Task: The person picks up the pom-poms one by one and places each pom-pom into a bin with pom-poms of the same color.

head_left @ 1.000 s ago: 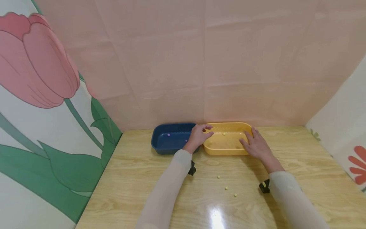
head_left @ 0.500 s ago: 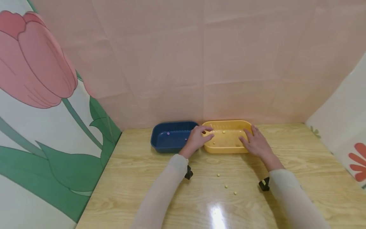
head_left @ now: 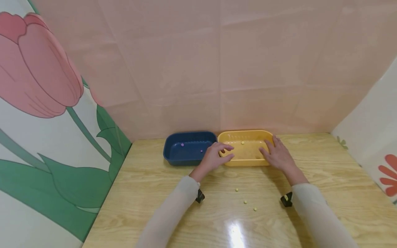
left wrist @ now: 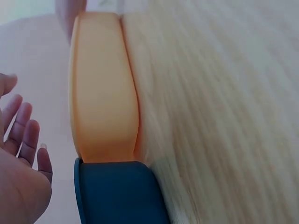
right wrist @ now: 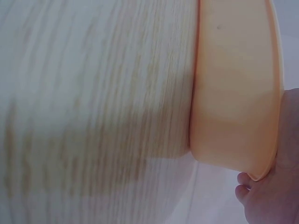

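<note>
Beads lie before yellow tray, blue tray beside; left hand (loosely parted) near their join — right hand splayed at yellow end.

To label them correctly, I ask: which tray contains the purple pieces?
The blue tray, left of the yellow tray: two purple pieces lie inside; the other shows a yellow piece.

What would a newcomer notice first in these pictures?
Probably the large pink tulip on the left in the head view. Next, the blue tray and yellow tray, side by side before the pink backdrop, the left hand near where they meet, the right hand at the yellow one's right end.
</note>
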`<state>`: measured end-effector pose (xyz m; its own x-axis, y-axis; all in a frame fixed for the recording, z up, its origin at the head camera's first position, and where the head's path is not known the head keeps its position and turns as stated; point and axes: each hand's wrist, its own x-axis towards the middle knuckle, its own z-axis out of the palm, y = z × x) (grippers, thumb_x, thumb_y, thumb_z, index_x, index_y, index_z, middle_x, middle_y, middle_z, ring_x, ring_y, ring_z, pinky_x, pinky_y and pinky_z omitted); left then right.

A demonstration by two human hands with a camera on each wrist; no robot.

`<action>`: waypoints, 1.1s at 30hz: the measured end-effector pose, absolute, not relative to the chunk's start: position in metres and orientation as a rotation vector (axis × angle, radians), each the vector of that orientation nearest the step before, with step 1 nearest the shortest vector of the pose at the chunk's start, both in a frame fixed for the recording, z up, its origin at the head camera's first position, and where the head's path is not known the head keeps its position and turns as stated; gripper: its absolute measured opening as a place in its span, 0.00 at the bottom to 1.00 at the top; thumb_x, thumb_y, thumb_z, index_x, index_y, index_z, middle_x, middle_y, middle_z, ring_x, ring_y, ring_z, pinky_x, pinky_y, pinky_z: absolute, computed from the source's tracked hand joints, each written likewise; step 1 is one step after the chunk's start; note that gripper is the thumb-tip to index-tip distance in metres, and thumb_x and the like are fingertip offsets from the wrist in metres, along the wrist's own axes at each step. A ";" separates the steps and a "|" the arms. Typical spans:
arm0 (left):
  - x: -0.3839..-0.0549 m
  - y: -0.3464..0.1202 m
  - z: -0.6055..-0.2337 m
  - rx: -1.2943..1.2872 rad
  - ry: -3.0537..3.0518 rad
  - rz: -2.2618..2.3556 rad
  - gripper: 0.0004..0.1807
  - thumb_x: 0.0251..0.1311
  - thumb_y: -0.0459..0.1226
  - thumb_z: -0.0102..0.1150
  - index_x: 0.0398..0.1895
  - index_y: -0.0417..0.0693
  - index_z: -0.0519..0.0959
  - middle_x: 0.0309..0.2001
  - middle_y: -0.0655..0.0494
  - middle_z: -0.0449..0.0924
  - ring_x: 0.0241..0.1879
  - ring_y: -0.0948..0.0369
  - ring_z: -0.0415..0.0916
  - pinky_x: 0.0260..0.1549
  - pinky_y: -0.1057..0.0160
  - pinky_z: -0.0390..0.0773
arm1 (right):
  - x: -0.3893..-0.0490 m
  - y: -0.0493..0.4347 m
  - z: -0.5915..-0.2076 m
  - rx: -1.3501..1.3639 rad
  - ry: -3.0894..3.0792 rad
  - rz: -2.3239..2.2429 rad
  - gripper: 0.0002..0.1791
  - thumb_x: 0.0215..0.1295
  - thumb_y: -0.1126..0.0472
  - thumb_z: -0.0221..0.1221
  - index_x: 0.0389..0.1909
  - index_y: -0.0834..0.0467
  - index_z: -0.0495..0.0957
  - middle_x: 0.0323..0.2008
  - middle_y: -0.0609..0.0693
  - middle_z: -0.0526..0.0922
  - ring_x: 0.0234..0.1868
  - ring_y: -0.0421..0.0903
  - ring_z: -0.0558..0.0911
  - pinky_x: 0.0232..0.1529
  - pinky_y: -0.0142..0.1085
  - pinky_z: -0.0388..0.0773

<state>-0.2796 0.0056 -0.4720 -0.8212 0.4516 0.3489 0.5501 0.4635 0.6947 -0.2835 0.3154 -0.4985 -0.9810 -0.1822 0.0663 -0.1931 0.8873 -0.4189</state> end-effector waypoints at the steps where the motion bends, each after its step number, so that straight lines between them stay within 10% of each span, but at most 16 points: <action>1: -0.277 0.005 -0.473 -0.910 -2.582 -1.292 0.15 0.63 0.45 0.69 0.52 0.56 0.86 0.47 0.58 0.84 0.43 0.59 0.78 0.37 0.72 0.75 | -0.283 0.315 -0.498 0.301 -3.028 0.675 0.43 0.81 0.38 0.38 0.77 0.70 0.51 0.76 0.78 0.35 0.76 0.76 0.39 0.71 0.68 0.41; 10: -0.253 0.001 -0.479 -1.058 -2.593 -1.317 0.15 0.62 0.40 0.71 0.51 0.48 0.86 0.46 0.54 0.84 0.45 0.50 0.80 0.45 0.52 0.81 | -0.281 0.313 -0.497 0.302 -3.037 0.691 0.43 0.80 0.37 0.38 0.78 0.69 0.51 0.76 0.78 0.35 0.76 0.76 0.38 0.71 0.68 0.41; 33: -0.230 -0.001 -0.487 -1.424 -2.746 -0.805 0.18 0.66 0.51 0.65 0.56 0.58 0.85 0.45 0.59 0.83 0.43 0.65 0.78 0.52 0.64 0.63 | -0.280 0.313 -0.494 0.290 -3.045 0.674 0.44 0.80 0.37 0.37 0.77 0.71 0.51 0.76 0.78 0.35 0.76 0.76 0.39 0.71 0.69 0.42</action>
